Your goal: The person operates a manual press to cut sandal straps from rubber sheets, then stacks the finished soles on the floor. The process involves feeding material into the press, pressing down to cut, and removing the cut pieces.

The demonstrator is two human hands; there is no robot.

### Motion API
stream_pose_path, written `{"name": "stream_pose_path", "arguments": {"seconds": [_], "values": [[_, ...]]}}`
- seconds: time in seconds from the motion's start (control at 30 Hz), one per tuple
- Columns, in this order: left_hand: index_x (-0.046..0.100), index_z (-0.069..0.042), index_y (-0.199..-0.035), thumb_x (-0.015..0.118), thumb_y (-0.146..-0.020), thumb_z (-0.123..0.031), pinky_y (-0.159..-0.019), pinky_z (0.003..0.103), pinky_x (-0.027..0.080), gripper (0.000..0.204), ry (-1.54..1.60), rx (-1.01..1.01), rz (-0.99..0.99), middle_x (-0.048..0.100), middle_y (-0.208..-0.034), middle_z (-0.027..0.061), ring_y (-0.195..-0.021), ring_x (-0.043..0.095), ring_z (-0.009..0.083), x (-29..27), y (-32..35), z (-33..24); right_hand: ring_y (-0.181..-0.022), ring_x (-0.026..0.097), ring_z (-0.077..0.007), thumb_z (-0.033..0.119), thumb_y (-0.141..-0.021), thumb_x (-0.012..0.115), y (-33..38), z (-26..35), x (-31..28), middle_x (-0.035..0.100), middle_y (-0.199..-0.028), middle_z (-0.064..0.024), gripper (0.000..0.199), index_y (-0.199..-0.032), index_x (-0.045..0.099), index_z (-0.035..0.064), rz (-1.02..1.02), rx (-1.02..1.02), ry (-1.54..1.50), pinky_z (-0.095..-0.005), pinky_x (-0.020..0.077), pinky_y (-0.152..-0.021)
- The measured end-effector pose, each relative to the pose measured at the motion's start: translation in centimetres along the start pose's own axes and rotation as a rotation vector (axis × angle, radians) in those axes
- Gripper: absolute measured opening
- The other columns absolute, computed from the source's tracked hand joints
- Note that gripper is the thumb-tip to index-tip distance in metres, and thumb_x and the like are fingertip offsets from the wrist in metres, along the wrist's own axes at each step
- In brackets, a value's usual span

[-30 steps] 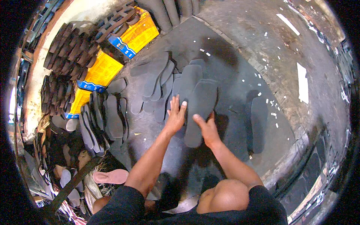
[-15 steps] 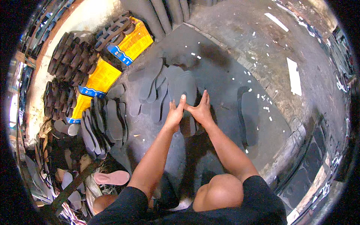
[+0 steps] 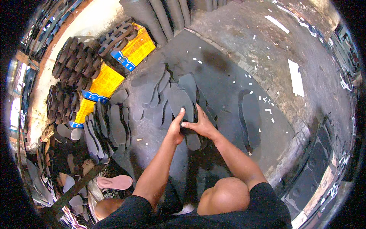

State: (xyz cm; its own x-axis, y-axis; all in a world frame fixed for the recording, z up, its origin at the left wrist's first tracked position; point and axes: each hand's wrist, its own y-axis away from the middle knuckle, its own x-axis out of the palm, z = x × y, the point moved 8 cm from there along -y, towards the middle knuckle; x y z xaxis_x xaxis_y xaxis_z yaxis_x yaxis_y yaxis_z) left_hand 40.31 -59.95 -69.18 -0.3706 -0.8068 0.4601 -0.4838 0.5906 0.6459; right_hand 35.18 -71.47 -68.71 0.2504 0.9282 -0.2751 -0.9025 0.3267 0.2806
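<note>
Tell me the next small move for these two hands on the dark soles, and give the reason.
Probably lift the dark grey foam sole clear of the overlapping pile of soles. The left hand and right hand both rest on its near end, so it appears already gripped, and bare dark mat lies beside it.

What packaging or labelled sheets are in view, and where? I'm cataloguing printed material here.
Upper yellow sheet: flattened cardboard with a blue-and-white band, upper left, under dark sole stacks.
Middle yellow sheet: same colours, below it.
Lower yellow sheet: narrow, left of the grey soles.
White strip: blank, on the floor, right.
</note>
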Motion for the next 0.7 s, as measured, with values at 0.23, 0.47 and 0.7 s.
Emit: {"name": "stream_pose_path", "arguments": {"seconds": [0.23, 0.47, 0.7], "values": [[0.039, -0.004, -0.152, 0.073, -0.091, -0.05, -0.108, 0.054, 0.046, 0.084, -0.026, -0.036, 0.09, 0.056, -0.143, 0.0186, -0.129, 0.057, 0.037, -1.0, 3.0, 4.4, -0.144, 0.042, -0.035, 0.048, -0.071, 0.093, 5.6, -2.1, 0.8, 0.038, -0.159, -0.0197, 0.127, -0.163, 0.016, 0.0065, 0.228, 0.214, -0.539, -0.0466, 0.0357, -0.119], [0.016, -0.006, -0.158, 0.094, -0.07, -0.029, -0.117, 0.045, 0.036, 0.12, -0.294, 0.499, 0.247, 0.047, -0.147, 0.0161, -0.139, 0.045, 0.0317, 5.4, 8.8, -2.3, -0.149, 0.035, -0.0286, 0.02, -0.06, 0.101, 9.5, 6.4, -4.0, 0.034, -0.163, -0.0139, 0.152, -0.165, -0.009, 0.0091, 0.193, -0.295, -0.537, -0.0456, 0.0302, -0.122], [-0.008, -0.011, -0.164, 0.106, -0.047, -0.032, -0.126, 0.049, 0.018, 0.164, -0.976, 0.612, 0.36, 0.017, -0.168, 0.0231, -0.156, 0.017, 0.0374, 5.9, 11.4, -2.3, -0.155, 0.016, -0.0377, 0.046, -0.05, 0.104, 13.8, 1.8, -5.5, 0.011, -0.169, -0.0239, 0.172, -0.161, -0.023, 0.0114, 0.095, -0.528, 0.111, -0.0477, 0.0211, -0.126]]}}
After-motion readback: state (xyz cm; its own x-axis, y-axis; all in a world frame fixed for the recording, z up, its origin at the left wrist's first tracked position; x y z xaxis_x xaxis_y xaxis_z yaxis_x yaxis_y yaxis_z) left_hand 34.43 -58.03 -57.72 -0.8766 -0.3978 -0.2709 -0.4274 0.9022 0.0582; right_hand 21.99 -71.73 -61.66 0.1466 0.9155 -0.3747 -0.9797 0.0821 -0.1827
